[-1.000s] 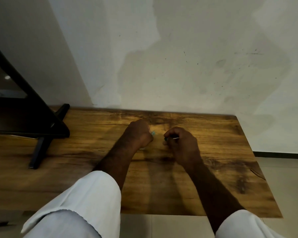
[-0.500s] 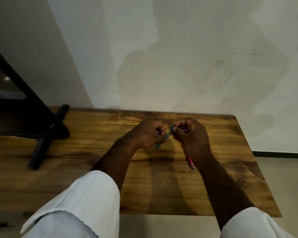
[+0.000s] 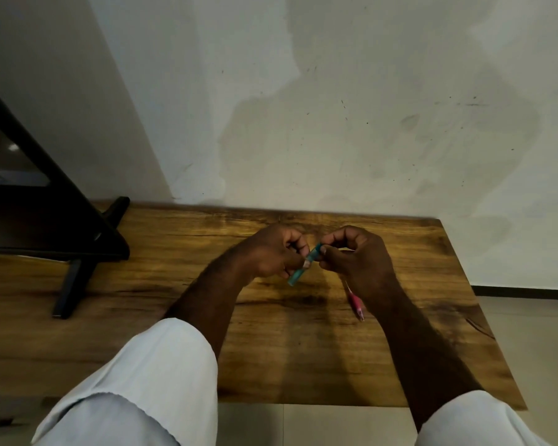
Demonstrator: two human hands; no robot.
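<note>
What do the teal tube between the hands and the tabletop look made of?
The teal tube looks like plastic: glossy, translucent at its lower end. The tabletop is wood or wood-look laminate, smooth with low sheen and dark grain streaks; which, I cannot tell.

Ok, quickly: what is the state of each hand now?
Left hand: grips the teal tube.
Right hand: pinches the tube's upper end; a pink pen piece sticks out below it.

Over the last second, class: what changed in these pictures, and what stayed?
The hands drew together and turned up. The right hand took hold of the teal tube that the left hand grips. A pink pen part came into view below the right hand. Table and black stand unchanged.
</note>
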